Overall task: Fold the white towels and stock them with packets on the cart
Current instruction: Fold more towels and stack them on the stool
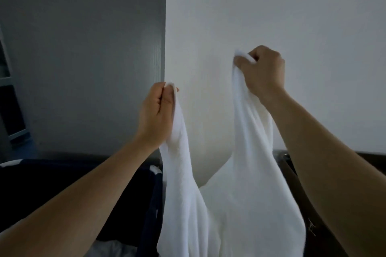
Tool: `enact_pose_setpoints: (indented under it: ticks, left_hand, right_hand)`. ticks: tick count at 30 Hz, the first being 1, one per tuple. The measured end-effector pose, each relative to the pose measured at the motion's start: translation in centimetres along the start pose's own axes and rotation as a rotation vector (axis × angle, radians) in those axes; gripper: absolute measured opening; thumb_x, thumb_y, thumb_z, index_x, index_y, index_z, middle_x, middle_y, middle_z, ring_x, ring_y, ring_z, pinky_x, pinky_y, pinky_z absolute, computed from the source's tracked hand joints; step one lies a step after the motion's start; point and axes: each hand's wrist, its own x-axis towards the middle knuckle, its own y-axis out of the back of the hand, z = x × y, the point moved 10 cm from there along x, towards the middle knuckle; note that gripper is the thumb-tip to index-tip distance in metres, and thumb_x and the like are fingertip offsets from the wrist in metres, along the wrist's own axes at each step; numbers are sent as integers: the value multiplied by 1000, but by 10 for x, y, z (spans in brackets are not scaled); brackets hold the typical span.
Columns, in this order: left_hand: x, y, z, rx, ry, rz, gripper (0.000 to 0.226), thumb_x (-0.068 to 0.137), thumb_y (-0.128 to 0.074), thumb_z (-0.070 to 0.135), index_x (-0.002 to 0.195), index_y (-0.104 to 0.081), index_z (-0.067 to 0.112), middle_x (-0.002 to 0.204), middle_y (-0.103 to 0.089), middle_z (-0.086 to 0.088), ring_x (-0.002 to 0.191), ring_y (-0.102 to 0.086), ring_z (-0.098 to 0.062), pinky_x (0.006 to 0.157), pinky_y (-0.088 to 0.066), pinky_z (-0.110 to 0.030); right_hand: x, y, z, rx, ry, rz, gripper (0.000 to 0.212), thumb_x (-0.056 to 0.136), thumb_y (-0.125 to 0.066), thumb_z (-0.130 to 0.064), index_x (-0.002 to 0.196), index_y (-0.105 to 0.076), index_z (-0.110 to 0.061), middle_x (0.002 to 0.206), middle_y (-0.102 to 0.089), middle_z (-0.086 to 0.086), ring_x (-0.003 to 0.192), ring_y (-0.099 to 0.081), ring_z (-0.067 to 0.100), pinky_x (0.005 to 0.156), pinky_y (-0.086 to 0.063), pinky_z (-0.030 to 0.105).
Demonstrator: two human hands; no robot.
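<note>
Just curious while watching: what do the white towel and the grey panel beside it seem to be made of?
The white towel looks like soft terry cotton: matte, fuzzy surface, limp hanging folds. The grey panel seems matte laminate or painted board, with faint vertical grain near its edge; which one, I cannot tell.

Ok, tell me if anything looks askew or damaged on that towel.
The white towel hangs unevenly: the right hand grips it higher than the left hand, and the edge between them sags in a deep V. No stain or tear shows.
</note>
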Motion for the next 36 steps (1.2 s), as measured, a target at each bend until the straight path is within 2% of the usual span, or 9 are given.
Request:
enact_pose_setpoints:
  ticks: [5,11,14,19,23,26,28,33,36]
  left_hand:
    - [16,32,-19,114,0,164,28,107,-34,25,84,-48,15,67,-42,11,55,-43,4,52,-33,-12]
    - [63,142,-54,38,139,744,28,105,-32,25,80,-33,37,80,-39,16,66,-42,16,73,-35,-9]
    - [70,109,-40,150,148,531,29,104,-32,28,76,-36,33,72,-40,15,61,-42,12,66,-32,-12]
    - [-4,-11,-29,96,-6,-42,35,104,-39,25,83,-54,1,64,-51,-9,57,-43,-12,54,-33,-20]
    - [-50,-48,-50,122,-9,-280,34,104,-35,28,80,-44,6,61,-43,4,52,-40,-13,52,-32,-31]
    - [-74,-58,-66,128,8,-397,31,105,-34,28,81,-44,11,59,-39,10,50,-38,-8,50,-28,-20]
    - [-88,-61,-79,120,61,-444,32,105,-35,27,80,-45,10,58,-39,10,50,-39,-7,49,-27,-14]
    - [-110,-58,-97,141,151,-489,35,106,-36,27,82,-47,5,61,-42,5,53,-40,-8,50,-31,-18]
    - [-110,-47,-99,155,166,-483,33,107,-38,23,80,-47,6,62,-41,6,55,-39,-6,51,-30,-15]
  right_hand:
    - [12,55,52,138,-115,264,23,81,-66,-42,74,-56,-23,62,-50,-12,68,-52,13,65,-44,31]
    - [40,154,62,186,-57,643,31,76,-59,-47,65,-37,-29,59,-36,-16,53,-34,-3,61,-40,33]
    - [31,95,65,-16,-49,266,42,82,-67,-43,60,-38,-22,59,-36,-8,61,-37,7,53,-30,30]
    - [-146,-100,126,-249,-3,-787,25,88,-71,-31,71,-55,-21,73,-54,0,73,-51,20,63,-34,29]
    - [-313,-165,203,-387,-142,-1280,21,88,-66,-36,103,-55,-26,115,-58,1,99,-54,19,80,-41,25]
    - [-403,-180,223,-416,-158,-1528,89,76,-71,-61,148,-31,-26,139,-51,7,123,-51,27,101,-42,35]
    - [-445,-186,228,-509,-69,-1629,110,71,-73,-65,154,-13,-25,134,-55,13,122,-54,33,101,-42,41]
    - [-505,-211,250,-766,60,-1618,40,101,-46,-23,135,-52,-3,129,-61,16,121,-57,35,99,-43,42]
    - [-476,-212,237,-730,37,-1580,38,87,-61,-35,113,-68,-9,117,-67,11,109,-64,31,89,-49,35]
